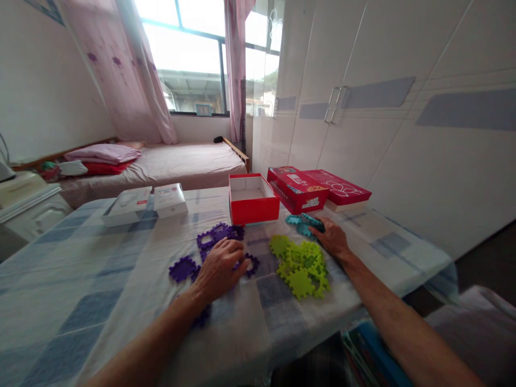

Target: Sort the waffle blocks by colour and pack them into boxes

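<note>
Purple foam puzzle pieces point(213, 237) lie spread on a table with a blue-and-white checked cloth point(80, 279). My left hand point(221, 269) rests palm down on them, fingers curled over a piece. A pile of lime-green foam pieces point(303, 263) sits to the right. My right hand point(332, 238) lies beyond that pile, its fingers closed on teal foam pieces point(302, 223). An open red box point(252, 200) stands just behind the pieces.
A red box point(297, 189) and a red lid point(338, 189) lie at the back right. Two white boxes point(145, 203) sit at the back left. A bed point(169, 164) stands under the window, white wardrobe doors point(382, 107) on the right.
</note>
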`<state>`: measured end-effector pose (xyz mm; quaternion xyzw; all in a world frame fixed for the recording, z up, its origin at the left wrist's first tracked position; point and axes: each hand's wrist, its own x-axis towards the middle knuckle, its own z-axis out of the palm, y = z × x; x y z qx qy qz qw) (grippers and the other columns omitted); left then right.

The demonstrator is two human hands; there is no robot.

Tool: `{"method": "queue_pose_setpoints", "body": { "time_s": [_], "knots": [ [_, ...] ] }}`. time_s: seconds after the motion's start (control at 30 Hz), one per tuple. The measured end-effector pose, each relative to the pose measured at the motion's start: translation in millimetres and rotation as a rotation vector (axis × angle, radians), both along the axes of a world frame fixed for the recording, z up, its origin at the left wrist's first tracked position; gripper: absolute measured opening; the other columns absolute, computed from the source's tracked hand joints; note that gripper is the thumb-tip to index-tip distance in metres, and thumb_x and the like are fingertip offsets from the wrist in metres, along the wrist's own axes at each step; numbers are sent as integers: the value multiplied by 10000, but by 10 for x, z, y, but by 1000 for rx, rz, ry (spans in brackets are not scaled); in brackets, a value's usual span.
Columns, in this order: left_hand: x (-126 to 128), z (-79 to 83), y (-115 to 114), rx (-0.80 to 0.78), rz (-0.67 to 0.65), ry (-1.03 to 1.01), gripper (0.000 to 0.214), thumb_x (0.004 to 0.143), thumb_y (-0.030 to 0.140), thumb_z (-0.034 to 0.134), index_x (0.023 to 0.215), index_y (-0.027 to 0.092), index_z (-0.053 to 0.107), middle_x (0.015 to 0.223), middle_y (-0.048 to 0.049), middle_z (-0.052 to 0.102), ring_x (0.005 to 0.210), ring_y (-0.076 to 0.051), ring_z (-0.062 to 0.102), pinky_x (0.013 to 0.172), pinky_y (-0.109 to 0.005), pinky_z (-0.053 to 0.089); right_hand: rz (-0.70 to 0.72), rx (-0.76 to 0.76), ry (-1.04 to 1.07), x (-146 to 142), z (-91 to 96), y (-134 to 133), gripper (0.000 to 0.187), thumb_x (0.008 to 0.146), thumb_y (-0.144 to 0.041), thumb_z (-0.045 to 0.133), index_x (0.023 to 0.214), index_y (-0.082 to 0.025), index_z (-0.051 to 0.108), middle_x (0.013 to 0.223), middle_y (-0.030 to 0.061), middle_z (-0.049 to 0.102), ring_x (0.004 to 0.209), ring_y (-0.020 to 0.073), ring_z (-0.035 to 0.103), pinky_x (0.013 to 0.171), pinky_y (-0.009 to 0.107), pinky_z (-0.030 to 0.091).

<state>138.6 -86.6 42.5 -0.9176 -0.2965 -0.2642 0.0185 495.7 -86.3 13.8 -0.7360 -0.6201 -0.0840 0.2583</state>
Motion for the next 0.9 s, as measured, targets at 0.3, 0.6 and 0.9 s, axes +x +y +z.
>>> {"method": "queue_pose_setpoints", "body": {
  "time_s": [0.3,0.6,0.9],
  "knots": [
    [-576,25,449,15,437,-255,370,908,400,355,897,179,651,1064,-78,631,1001,-213,578,934,-350,426,58,162,61,64,-9,8,395,816,-483,456,1041,-194,605,996,74,650,894,216,598,803,324,435],
    [-863,-226,762,-241,666,-300,503,862,461,260,854,164,665,1059,-109,644,963,-232,618,917,-328,444,-66,363,192,122,86,-2,443,776,-526,507,1008,-166,622,920,82,663,807,211,598,788,333,442],
    [-909,-365,874,-253,710,-348,533,829,484,266,879,142,671,1118,-143,605,1104,-251,543,1017,-341,383,-83,593,458,-46,723,164,395,727,-508,601,890,-151,644,645,-9,571,558,116,497,571,257,419]
  ]
}}
